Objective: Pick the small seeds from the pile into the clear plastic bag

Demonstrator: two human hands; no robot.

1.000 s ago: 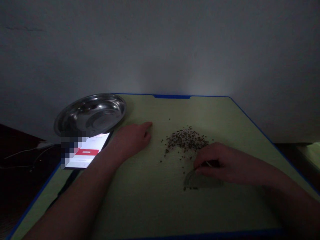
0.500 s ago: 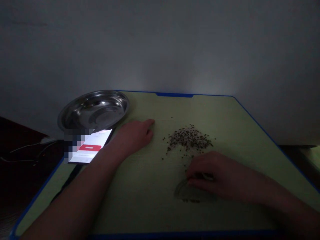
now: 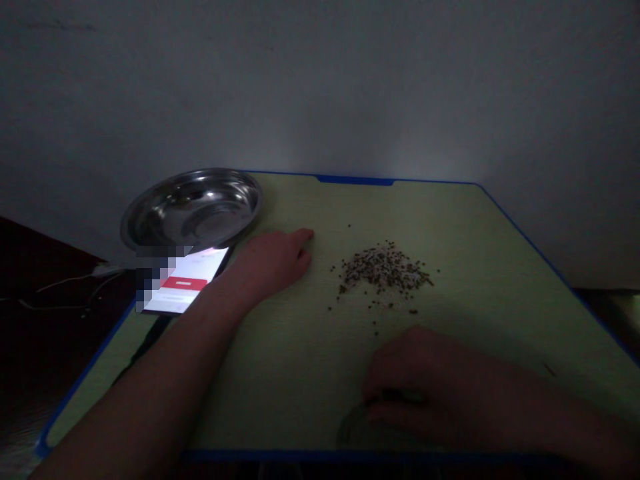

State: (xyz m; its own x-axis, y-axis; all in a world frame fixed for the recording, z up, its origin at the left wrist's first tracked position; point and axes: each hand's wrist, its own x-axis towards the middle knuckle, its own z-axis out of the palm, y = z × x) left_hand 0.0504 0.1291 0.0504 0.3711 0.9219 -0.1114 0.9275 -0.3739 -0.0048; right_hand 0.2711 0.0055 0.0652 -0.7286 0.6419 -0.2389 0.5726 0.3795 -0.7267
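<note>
A small heap of dark seeds or grains (image 3: 384, 272) lies in the middle of a pale green board (image 3: 310, 347) with a blue rim. My left hand (image 3: 273, 260) rests on the board left of the heap, fingers loosely curled with the forefinger out, holding nothing. My right hand (image 3: 417, 383) is near the board's front edge, fingers pinched down onto a small curved grey thing (image 3: 353, 430) lying flat on the board; I cannot make out what it is in the dim light.
A shiny steel bowl (image 3: 193, 208) stands at the board's back left corner. A lit phone (image 3: 185, 287) lies beside it, just left of my left wrist. A grey wall rises behind. Cables lie on the dark surface at left.
My right hand has slid the curved grey thing away from the heap toward the front edge of the board. The left hand has stayed in place.
</note>
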